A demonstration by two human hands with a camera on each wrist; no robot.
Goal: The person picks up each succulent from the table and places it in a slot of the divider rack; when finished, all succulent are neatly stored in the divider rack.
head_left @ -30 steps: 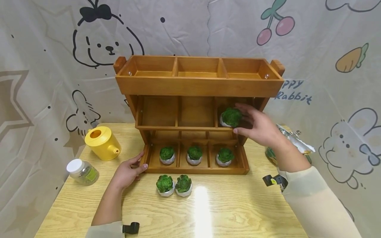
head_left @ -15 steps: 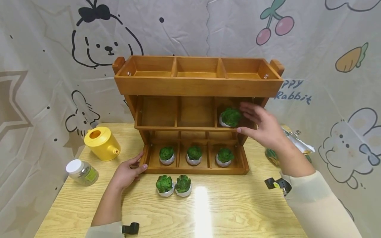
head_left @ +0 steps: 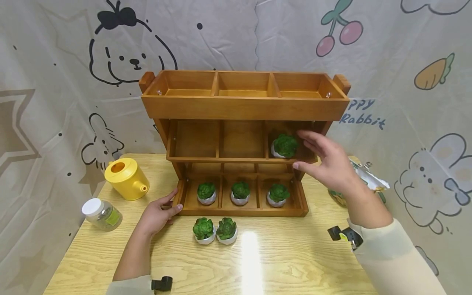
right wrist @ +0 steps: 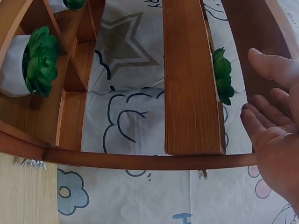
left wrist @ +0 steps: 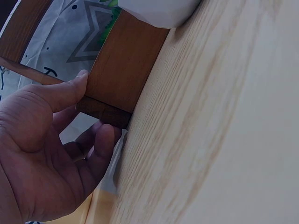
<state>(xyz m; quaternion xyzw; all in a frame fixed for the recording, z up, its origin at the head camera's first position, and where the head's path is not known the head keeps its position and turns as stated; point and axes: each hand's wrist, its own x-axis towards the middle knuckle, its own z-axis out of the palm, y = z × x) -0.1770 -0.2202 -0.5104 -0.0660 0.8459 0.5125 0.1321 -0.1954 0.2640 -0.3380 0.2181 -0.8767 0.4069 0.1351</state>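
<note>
While your R hand hangs at approx 3 o'clock in the head view, thumb apart from fingers and holding nothing, the nearest potted plant sits just off its 9 o'clock side. That plant's in the R compt of the middle tier of the wooden shelf, green leaves up, white pot near the divider. Your R wrist view shows a gap btwn fingers and leaves; can't tell whether your thumb meets the tier's front edge.

Your L hand, approx 8 o'clock, grips the L end of the bottom tier, thumb on the front board, other fingers curled behind the corner.

Bottom tier has three plants, one per compt: L plant at approx 7 o'clock, mid plant at 6, R plant btwn 4 and 5.

On the table, two more plants stand side by side btwn 6 and 7, in front of the shelf. Yellow watering can is btwn 8 and 9; white-lidded jar near it at approx 8, farther out than your L hand. Metal clip w/ white paper is btwn 3 and 4, partly behind your R forearm.
</note>
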